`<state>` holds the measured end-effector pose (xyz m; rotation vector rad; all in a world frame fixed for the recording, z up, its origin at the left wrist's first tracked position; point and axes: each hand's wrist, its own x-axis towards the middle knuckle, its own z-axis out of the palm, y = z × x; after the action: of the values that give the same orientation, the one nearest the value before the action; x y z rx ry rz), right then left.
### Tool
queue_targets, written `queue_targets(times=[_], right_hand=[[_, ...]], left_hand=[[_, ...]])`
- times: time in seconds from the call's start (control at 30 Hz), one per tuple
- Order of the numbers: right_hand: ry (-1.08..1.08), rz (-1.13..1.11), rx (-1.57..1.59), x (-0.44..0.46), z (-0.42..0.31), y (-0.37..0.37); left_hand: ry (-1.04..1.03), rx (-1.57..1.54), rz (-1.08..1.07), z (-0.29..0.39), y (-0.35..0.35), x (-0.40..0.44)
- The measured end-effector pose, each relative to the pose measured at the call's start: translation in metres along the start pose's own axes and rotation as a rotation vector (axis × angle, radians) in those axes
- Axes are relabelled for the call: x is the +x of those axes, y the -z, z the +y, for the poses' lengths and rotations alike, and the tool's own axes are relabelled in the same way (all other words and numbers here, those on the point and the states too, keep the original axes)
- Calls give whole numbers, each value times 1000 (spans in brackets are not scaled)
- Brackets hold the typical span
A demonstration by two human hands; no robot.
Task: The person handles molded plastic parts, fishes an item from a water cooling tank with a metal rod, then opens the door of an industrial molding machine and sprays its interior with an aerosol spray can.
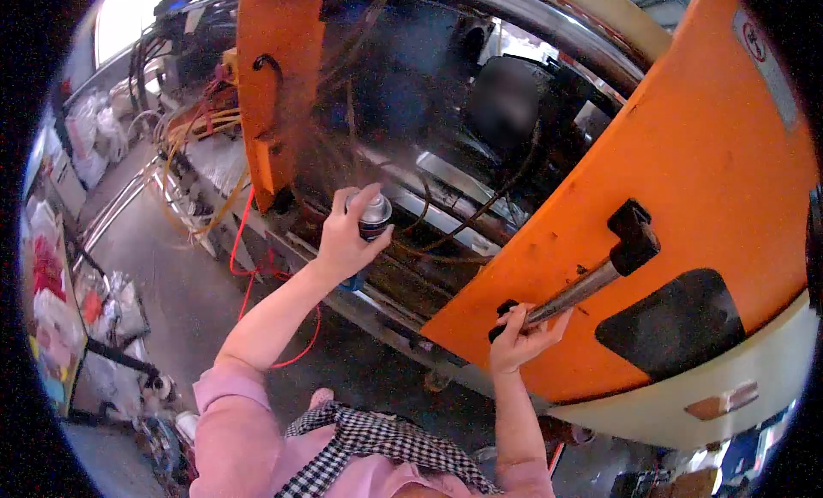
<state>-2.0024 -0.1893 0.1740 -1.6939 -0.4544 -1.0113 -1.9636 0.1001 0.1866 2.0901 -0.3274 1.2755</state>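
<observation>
My left hand (pixel 351 237) is wrapped around a spray can (pixel 375 213), with a finger on its top. The can is held in front of the open bay of an orange machine, and a faint mist hangs in the bay beyond it. My right hand (pixel 523 339) grips the lower end of the bar-shaped door handle (pixel 576 294), its fingers curled about the bar. That handle is fixed to the orange sliding door (pixel 686 164) on the right. Dark metal parts and several hoses (pixel 429 198) show inside the bay.
An orange upright panel (pixel 273 95) borders the bay on the left. A red hose (pixel 243 232) hangs down and loops near the floor. Bags and clutter (pixel 120 309) stand along the left side. A metal rail (pixel 566 22) crosses the top of the bay.
</observation>
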Motion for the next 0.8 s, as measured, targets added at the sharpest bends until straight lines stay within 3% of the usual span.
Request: queue_targets(times=[0.13,0.2,0.33,0.47,0.8], right_hand=[[156,162,-39,-5,3,-17],[-14,91,-14,-5,-5,-24],[-84,70,-1,-7,-17,-44],[-110,84,-19,-13,-22,-65],[-101,-24,82,-16,-35,-140]], left_hand=[[-14,-155,-8,-16,-13,15],[-43,-183,-11,-25,-13,24],[-118,-182,7,-47,-3,35],[-58,-217,69,-62,25,30],[-1,146,247,-120,118,-13]])
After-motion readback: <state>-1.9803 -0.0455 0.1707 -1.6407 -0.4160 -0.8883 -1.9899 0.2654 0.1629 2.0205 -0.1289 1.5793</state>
